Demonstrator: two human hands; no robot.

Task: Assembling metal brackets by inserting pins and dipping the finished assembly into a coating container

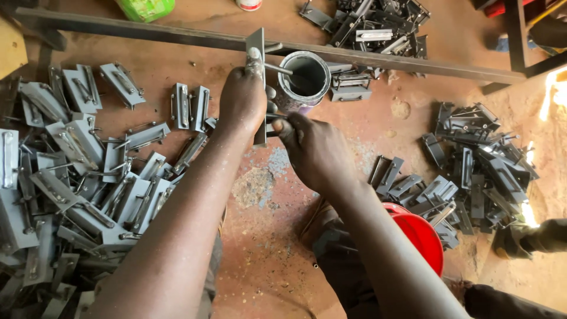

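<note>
A: Where is the latch [256,65], set against the fingers?

B: It stands almost upright in the left hand [242,99]. The fingers are wrapped tight round its middle, so the top of the plate sticks out above the knuckles and the lower end shows below them.

A: And the right hand [313,150]?

B: Just beside it, lower and to the right. Its fingers are pinched together on a thin brush [277,68] handle, and the fingertips touch the lower part of the latch. The brush itself is mostly hidden; I cannot tell where its tip is.

A: What lies round them, from the left?

B: A big heap of grey latches [77,177] covers the floor on the left, close under the left forearm. Straight behind the hands stands an open paint tin [304,80], nearly touching the latch. A long steel bar [177,34] crosses the floor behind the tin. Further back is a dark pile [372,23], and on the right another dark pile [478,159]. A red bucket [422,236] sits under the right forearm.

A: Anything in the way?

B: The tin crowds the latch from the right; the floor [260,254] is bare red earth between the forearms.

A: The arms?

B: Both reach forward from below, converging at the latch, the left wrist straight, the right bent inward.
</note>
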